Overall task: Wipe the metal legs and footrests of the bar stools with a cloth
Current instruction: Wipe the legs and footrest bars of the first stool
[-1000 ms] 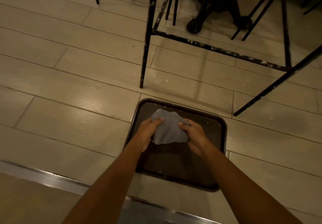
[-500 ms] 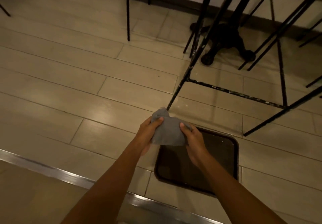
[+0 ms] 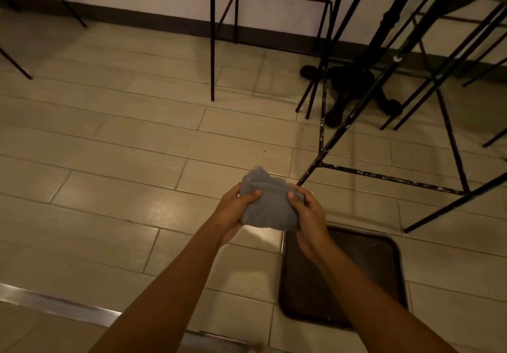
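1. Both hands, left hand and right hand, pinch the grey cloth between them
2. One second back it hung over the brown tray; now it is lifted clear, further out
3. Nearest bar stool leg and footrest wait just beyond, right; wiping looks about to begin

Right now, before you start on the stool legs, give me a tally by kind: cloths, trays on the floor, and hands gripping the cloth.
grey cloth: 1
dark tray on the floor: 1
hands gripping the cloth: 2 (left hand, right hand)
Total: 4
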A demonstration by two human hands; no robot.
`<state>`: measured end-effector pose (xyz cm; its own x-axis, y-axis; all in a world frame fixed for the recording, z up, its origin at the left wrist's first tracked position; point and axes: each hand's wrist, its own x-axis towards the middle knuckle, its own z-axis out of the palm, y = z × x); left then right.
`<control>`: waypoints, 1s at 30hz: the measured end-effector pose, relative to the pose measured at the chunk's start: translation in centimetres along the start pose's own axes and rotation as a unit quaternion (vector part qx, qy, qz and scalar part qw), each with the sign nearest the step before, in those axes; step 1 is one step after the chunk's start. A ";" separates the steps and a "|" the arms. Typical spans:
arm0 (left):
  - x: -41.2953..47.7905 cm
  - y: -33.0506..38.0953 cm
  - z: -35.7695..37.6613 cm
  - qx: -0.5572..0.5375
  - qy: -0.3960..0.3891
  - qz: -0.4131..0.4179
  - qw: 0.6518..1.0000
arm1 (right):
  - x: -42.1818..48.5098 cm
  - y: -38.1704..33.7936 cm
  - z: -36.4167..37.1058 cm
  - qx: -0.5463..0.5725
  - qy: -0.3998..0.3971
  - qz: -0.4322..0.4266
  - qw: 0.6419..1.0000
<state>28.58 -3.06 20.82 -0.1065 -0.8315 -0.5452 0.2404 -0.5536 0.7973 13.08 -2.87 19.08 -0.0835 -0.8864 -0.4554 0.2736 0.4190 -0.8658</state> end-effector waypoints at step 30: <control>30.6 23.0 -2.6 0.075 -0.179 -0.076 0.978 | 26.3 -12.0 14.3 0.166 0.195 -0.086 0.963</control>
<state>33.35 -41.10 21.80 -0.4676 -0.6865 -0.5569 0.0543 -0.6511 0.7570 21.28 -33.99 20.44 -0.4902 -0.7691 -0.4100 0.5099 0.1285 -0.8506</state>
